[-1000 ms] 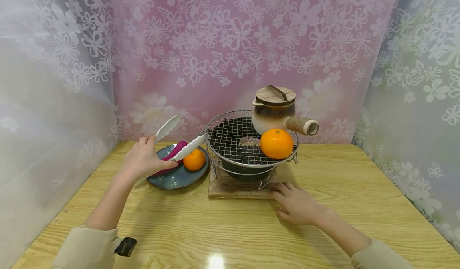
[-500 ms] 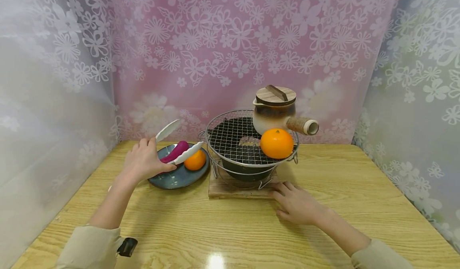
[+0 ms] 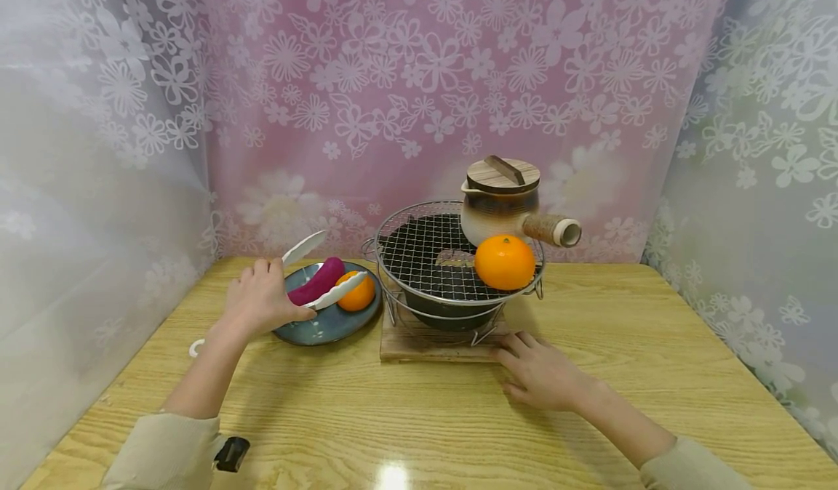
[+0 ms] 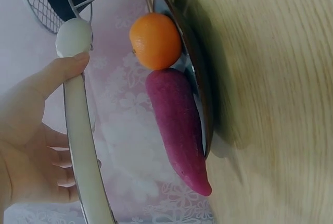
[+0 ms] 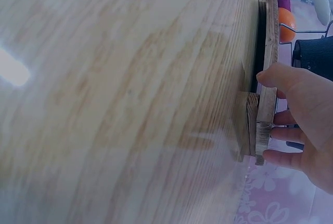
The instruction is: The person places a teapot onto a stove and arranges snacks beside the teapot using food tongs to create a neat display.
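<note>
My left hand (image 3: 258,297) holds white-tipped tongs (image 4: 86,140), thumb on one arm and fingers along the other. The tong arms stand spread, one on each side of a purple sweet potato (image 3: 318,280). That sweet potato lies on a dark blue plate (image 3: 334,326), against an orange mandarin (image 4: 156,40). One tong tip overlaps the mandarin in the head view. With thumb and fingers, my right hand (image 3: 543,374) grips the near right corner of a wooden board (image 5: 270,41) under the grill.
A round wire grill (image 3: 425,257) over a black bowl stands on the board, right beside the plate. On its right side sit a lidded clay pot (image 3: 491,217) with a side handle and a larger orange fruit (image 3: 505,262). Floral curtains (image 3: 393,75) enclose the wooden table (image 3: 393,417).
The tongs have come down toward the plate and slightly left, their tips now lower around the sweet potato. Their white ring end now shows left of my forearm. My right hand stays put.
</note>
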A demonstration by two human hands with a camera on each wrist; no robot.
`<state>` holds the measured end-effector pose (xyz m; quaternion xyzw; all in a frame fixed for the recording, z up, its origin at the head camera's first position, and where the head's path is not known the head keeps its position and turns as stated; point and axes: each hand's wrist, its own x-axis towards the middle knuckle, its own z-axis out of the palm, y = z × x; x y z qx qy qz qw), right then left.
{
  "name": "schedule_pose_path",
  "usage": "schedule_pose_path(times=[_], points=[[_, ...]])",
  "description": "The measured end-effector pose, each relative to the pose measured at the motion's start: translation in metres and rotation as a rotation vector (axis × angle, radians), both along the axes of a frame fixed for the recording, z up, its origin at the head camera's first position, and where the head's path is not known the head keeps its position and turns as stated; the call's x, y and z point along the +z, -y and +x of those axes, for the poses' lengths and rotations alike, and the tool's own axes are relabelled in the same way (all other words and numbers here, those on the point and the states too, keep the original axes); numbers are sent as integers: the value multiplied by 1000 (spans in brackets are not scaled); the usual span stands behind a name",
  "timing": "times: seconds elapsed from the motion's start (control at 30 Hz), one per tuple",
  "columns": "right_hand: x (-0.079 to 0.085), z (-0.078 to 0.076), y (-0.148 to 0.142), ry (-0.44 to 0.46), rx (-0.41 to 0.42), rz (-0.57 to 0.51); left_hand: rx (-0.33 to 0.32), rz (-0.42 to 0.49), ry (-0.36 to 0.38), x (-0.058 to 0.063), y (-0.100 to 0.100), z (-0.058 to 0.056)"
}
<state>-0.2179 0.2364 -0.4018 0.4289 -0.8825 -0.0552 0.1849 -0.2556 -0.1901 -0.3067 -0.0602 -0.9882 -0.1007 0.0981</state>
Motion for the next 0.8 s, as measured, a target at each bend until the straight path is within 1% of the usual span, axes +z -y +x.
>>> schedule_pose_path(times=[0.23,0.47,0.8], points=[[0,0,0,-4,-5,9,-12,-44,2,-7,-1,-1],[-1,0,0,14,-17,12,-11,-61,12,-13,-5,-3],[0,2,0,18,-20,17,-14,-105,25,-19,-9,-5]])
